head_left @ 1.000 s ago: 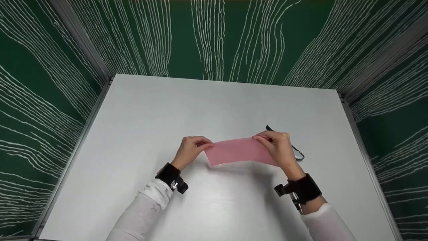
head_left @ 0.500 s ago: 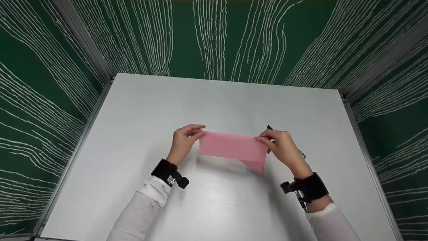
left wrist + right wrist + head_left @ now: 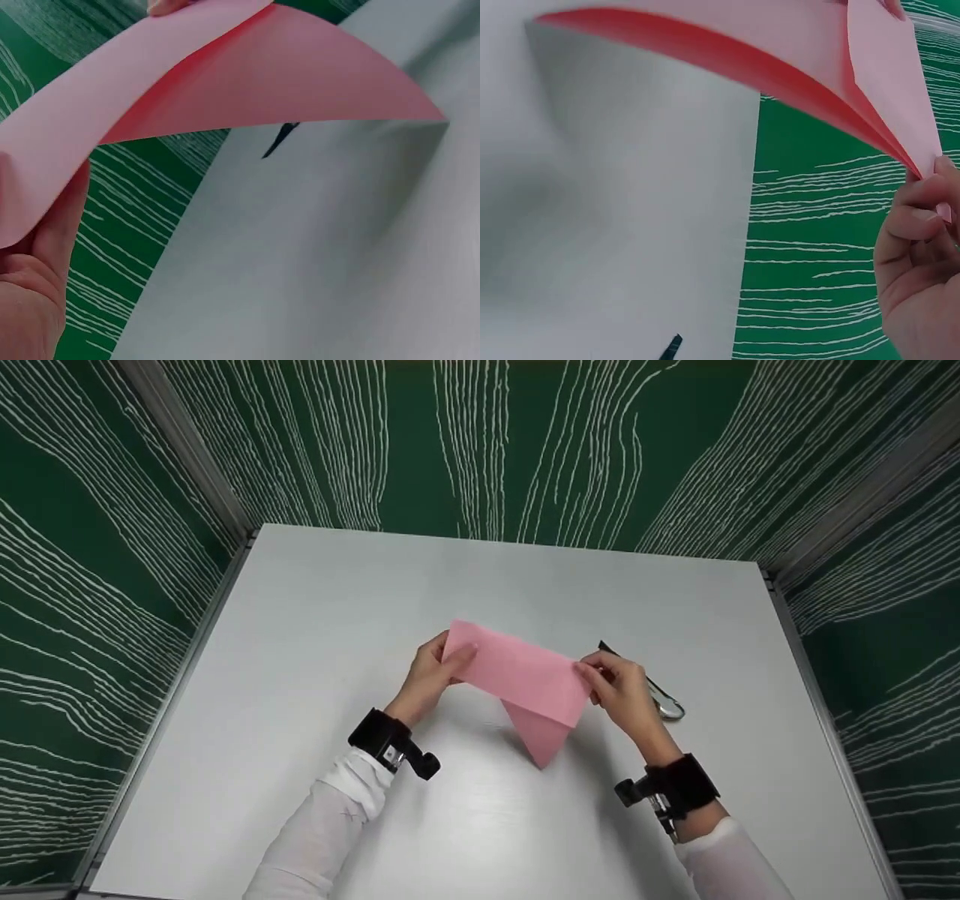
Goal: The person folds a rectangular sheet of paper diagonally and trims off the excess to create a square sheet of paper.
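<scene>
A folded sheet of pink paper (image 3: 517, 667) is held up above the white table, with a pointed flap (image 3: 538, 733) hanging from its lower edge. My left hand (image 3: 431, 671) grips its left end, thumb on the near face and fingers mostly hidden behind. At the other end my right hand (image 3: 621, 686) pinches the upper right corner between thumb and fingers. In the left wrist view the flap of the pink paper (image 3: 300, 75) spreads out beyond the folded strip. The right wrist view shows my right hand (image 3: 922, 262) pinching the paper's narrow corner.
Behind my right hand lies a dark, slim object with a shiny rounded end (image 3: 667, 706), partly covered; its kind is unclear. Green panels with white lines (image 3: 480, 450) stand around the white table (image 3: 375, 585).
My left hand has shifted its grip further onto the paper's left end, which has risen. The paper now slants down to the right, and its pointed flap hangs lower and further left.
</scene>
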